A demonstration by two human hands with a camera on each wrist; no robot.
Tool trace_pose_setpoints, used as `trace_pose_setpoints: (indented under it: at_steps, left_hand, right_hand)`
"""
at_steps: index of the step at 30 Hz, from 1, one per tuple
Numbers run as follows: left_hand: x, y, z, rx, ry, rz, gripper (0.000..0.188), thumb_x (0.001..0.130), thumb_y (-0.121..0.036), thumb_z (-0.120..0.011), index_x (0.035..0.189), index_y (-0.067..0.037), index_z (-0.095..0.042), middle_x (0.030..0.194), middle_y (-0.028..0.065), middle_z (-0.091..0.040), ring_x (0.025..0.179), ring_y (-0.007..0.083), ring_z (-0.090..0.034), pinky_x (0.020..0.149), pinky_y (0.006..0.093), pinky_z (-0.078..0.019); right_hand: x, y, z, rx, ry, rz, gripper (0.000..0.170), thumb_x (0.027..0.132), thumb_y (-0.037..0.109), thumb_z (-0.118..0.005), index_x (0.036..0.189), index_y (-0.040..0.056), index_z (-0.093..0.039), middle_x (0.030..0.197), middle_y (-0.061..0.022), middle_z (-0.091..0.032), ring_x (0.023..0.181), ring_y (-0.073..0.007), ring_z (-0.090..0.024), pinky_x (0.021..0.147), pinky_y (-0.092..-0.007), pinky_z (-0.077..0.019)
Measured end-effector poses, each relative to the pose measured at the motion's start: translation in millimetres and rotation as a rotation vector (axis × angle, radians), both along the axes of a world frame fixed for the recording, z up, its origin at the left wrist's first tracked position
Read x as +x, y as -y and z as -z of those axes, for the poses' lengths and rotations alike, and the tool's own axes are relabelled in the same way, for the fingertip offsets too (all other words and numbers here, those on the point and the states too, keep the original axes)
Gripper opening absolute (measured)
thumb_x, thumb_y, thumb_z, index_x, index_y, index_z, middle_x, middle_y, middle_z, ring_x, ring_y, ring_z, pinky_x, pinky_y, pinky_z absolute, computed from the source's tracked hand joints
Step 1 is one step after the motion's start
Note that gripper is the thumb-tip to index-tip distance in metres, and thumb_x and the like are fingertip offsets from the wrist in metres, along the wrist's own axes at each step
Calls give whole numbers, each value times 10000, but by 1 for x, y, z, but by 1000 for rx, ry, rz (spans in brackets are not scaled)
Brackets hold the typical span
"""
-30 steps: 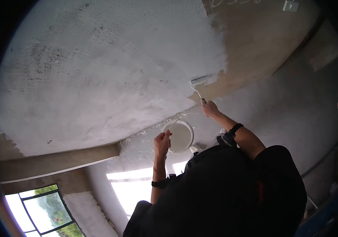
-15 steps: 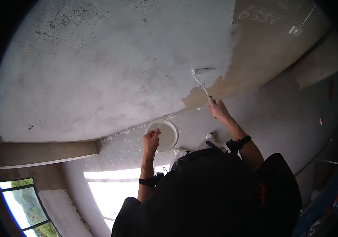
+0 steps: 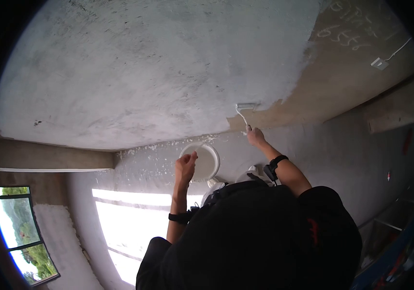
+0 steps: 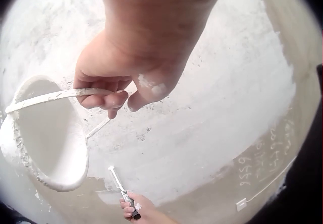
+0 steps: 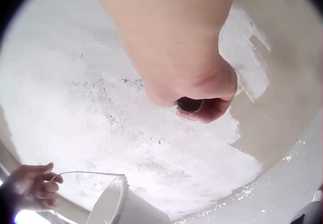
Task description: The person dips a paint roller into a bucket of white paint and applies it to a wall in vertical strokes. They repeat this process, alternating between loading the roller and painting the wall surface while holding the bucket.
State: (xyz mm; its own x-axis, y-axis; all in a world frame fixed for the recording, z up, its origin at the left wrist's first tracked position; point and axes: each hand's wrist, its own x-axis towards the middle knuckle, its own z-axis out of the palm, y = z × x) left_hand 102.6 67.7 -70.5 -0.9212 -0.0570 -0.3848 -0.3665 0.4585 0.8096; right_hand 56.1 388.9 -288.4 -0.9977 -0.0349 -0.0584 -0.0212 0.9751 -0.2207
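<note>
My right hand (image 3: 256,137) grips the handle of a paint roller (image 3: 246,106), whose white head lies against the lower wall, near the edge of the pale coating. In the right wrist view the dark handle end (image 5: 190,104) shows within the curled fingers. My left hand (image 3: 184,167) holds the thin, coated bail handle (image 4: 55,96) of a white bucket (image 3: 217,162). The bucket hangs tilted below that hand, its wide mouth (image 4: 75,181) turned toward the left wrist camera. White smears mark the base of the left thumb.
Pale coating covers much of the wall (image 3: 168,63); bare brown wall (image 3: 323,87) continues to the right, with chalk writing and a white wall box (image 3: 379,63). White splatters dot the floor (image 3: 313,145) along the wall. A window (image 3: 23,222) stands at lower left.
The roller went up the wall, then came back down toward the lower edge of the coating. My left hand keeps its hold on the bucket's handle; the head view has shifted.
</note>
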Motion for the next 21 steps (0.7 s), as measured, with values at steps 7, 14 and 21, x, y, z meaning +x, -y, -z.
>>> trace_pose_setpoints:
  at_steps: [7, 14, 21]
  left_hand:
    - [1, 8, 14, -53, 3, 34, 442, 903, -392, -607, 936, 40, -696, 804, 146, -696, 739, 181, -643, 672, 307, -485]
    - [-2, 6, 3, -101, -19, 82, 439, 905, -384, -600, 943, 43, -693, 830, 169, -704, 771, 200, -666, 694, 317, -497]
    - [-9, 9, 0, -82, -100, 92, 444, 905, -383, -600, 935, 50, -690, 837, 172, -701, 789, 204, -663, 699, 319, -494]
  right_hand:
    - [59, 3, -103, -29, -155, 120, 382, 873, 82, -511, 1240, -22, -490, 794, -198, -584, 679, -354, -621, 549, -432, -513]
    - [61, 11, -205, -427, -582, 247, 174, 980, 197, -470, 999, 33, -523, 742, -151, -577, 577, -306, -585, 487, -428, -444]
    - [10, 42, -294, -1423, -524, 250, 261, 1017, 298, -436, 888, 72, -454, 680, 7, -472, 543, -54, -406, 464, -233, -342]
